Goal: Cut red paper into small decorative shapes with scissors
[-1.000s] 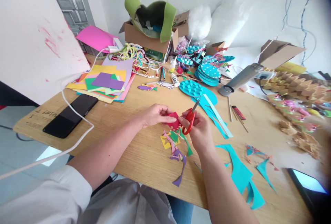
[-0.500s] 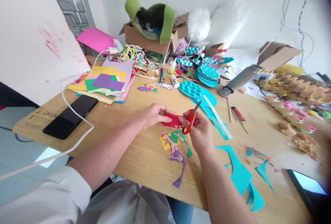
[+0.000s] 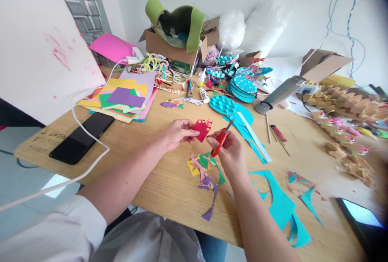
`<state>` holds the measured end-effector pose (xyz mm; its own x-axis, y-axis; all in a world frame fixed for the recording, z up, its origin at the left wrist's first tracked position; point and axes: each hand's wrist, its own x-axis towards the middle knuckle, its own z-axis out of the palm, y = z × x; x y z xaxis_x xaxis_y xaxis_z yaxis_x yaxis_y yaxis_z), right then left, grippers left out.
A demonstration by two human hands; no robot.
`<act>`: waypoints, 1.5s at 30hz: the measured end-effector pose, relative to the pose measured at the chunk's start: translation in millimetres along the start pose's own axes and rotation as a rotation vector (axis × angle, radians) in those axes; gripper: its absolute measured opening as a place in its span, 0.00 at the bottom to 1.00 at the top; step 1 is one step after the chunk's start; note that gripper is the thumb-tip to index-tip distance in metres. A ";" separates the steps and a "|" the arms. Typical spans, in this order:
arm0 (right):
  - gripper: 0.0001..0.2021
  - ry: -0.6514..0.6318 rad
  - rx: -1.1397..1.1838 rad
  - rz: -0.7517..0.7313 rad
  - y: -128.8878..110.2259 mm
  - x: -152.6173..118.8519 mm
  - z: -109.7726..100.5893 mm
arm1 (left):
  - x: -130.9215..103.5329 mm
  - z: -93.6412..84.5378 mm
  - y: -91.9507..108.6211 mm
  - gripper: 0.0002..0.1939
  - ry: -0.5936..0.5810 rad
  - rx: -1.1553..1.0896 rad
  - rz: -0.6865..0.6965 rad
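Note:
Between the thumb and fingers of my left hand is a small piece of red paper, with round notches cut along its upper edge. My right hand grips red-handled scissors, their blades pointing up and away to the right. Paper and scissors are apart from each other. Below both hands, thin green, pink, yellow and purple paper scraps lie on the wooden table. Larger turquoise offcuts lie beside my right forearm.
A black phone and stacked coloured paper are on the left, with a white cable crossing there. Glue bottles, turquoise discs and a metal flask stand or lie farther back. Another phone is at the right edge.
The red paper has turned in my left hand, so its notched edge now faces up. My right hand with the scissors has drawn slightly away from the paper.

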<state>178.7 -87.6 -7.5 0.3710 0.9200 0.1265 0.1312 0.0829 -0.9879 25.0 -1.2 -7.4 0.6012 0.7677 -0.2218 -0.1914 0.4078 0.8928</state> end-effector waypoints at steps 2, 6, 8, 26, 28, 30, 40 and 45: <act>0.20 -0.053 0.008 0.026 1.8 -0.9 2.7 | -1.2 1.2 0.0 0.12 -0.034 -0.028 -0.018; 0.19 -0.059 0.006 0.029 2.4 -1.1 4.3 | -4.0 3.2 -2.1 0.17 -0.129 0.022 -0.060; 0.19 -0.075 0.010 0.036 1.1 -0.8 3.6 | -4.6 3.6 -3.4 0.18 -0.142 0.071 -0.069; 0.20 -0.089 -0.023 0.021 -2.0 -2.4 2.2 | -2.3 3.8 -5.4 0.10 -0.014 0.054 -0.042; 0.20 -0.082 -0.031 0.026 -4.3 -3.2 1.9 | -1.5 3.5 -4.8 0.10 0.017 0.006 -0.032; 0.21 -0.104 -0.056 0.036 -6.8 -4.4 1.3 | -0.9 2.9 -3.3 0.10 0.051 -0.056 -0.025; 0.23 -0.356 -0.198 0.118 -2.1 -10.2 3.5 | -3.9 6.0 5.1 0.08 0.089 -0.241 0.020; 0.24 -0.354 -0.154 0.144 -5.8 -10.9 4.2 | -5.2 8.6 3.7 0.11 0.063 -0.258 0.007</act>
<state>170.0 -96.4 -3.4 0.0601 0.9952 -0.0769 0.2474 -0.0895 -0.9648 27.9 -8.0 0.4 0.5513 0.7969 -0.2472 -0.3913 0.5086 0.7669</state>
